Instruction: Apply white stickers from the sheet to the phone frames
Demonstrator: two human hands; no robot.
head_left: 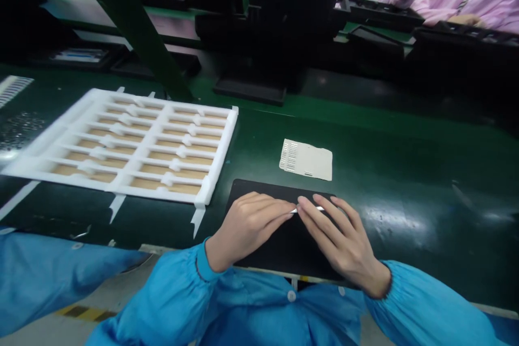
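Note:
Both my hands rest on a flat black panel [284,248] lying at the near edge of the green belt. My left hand [247,227] and my right hand [338,238] meet fingertip to fingertip over it. Between the fingertips sits a small thin white strip [308,209], pinched from both sides. The fingers of each hand are pressed together around it. Just beyond the panel lies a grey card [307,160] with rows of small white marks at its left end.
A white foam tray [221,157] with slotted rows holding tan pieces sits to the left on the green belt [405,173]. Dark machinery [263,21] stands behind. Across the line, people in pink sleeves [466,0] work at black trays.

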